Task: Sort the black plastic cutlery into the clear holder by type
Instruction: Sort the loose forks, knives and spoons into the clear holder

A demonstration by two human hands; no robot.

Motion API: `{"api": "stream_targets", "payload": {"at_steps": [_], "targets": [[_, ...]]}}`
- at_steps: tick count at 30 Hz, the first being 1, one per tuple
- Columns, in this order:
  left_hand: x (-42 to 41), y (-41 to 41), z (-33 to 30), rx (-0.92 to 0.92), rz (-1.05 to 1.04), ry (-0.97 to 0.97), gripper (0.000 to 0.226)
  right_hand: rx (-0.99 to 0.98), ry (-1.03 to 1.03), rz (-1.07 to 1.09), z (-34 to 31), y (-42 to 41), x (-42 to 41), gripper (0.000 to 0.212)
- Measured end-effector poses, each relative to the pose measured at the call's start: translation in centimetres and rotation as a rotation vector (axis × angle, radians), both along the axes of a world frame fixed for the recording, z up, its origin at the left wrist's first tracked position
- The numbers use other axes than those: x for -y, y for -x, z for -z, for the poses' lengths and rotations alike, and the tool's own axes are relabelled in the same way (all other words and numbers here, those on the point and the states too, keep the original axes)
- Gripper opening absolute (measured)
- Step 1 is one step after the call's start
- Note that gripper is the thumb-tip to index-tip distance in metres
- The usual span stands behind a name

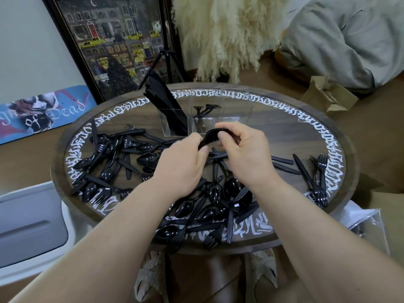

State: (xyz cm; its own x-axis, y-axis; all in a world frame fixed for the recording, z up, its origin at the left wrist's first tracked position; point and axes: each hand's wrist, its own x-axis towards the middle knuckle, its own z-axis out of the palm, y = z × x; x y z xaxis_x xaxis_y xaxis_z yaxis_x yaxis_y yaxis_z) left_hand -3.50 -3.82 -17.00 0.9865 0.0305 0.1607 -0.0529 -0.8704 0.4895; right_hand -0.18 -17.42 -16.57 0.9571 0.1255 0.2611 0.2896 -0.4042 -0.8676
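Spoons (209,137) — a small black stack — sit between both hands, left hand (183,162) and right hand (244,154) each pinching them, just before the clear holder (205,119).

Glossy black plastic cutlery (105,149), clear smooth plastic holder (175,121), matt wooden table (284,127).

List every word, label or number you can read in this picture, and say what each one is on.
"of Dead": white script on the blue board leaning at the wall, left. A word before it is partly hidden; only "gh" shows.
White ornamental lettering round the rim of the round table: stylised, not readable as words.
Shop signs in the framed street picture: too small to read.
Black cutlery, clear holder: no text seen.
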Motion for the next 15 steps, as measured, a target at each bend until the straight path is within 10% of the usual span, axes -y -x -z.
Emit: {"api": "stream_targets", "payload": {"at_steps": [4,15], "targets": [[-1.0,-0.3,-1.5,0.244,-0.105,0.07,0.042,0.248,-0.047,0.127,-2.4,-0.3,1.8,0.022],[-3.1,-7.8,-2.5,0.066,-0.067,-0.158,0.049,0.696,0.395,0.153,-5.6,-9.4,0.4,0.024]]}}
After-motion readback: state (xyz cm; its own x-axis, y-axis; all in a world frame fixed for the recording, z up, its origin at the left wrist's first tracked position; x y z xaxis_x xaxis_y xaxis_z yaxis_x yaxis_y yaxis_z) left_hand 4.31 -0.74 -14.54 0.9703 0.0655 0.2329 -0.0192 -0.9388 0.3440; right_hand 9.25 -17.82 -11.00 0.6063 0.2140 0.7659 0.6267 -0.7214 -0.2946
